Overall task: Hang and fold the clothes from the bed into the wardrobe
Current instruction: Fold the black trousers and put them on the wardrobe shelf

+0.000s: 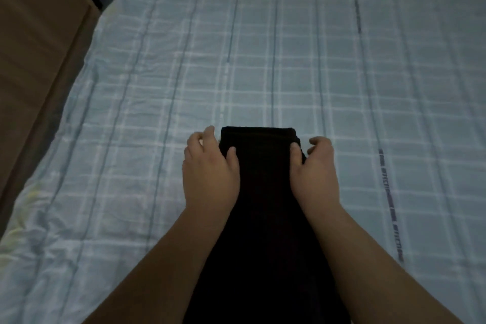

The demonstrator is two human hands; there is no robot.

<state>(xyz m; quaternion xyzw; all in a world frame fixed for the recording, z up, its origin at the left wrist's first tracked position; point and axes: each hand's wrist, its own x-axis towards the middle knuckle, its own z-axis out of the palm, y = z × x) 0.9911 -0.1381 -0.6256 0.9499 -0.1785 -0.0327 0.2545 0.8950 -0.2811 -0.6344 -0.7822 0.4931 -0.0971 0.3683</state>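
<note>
A long black garment (263, 192) lies flat on the bed, folded narrow, running from the lower edge of the view up to a straight far end. My left hand (210, 173) grips its left edge near the far end, thumb on top of the cloth and fingers curled beside it. On the opposite edge, my right hand (315, 173) holds the cloth the same way. Both forearms reach in from the bottom of the view. The wardrobe is not in view.
The bed (289, 47) is covered with a pale blue checked sheet, wrinkled at the lower left. A brown wooden panel (34, 60) runs along the bed's left side.
</note>
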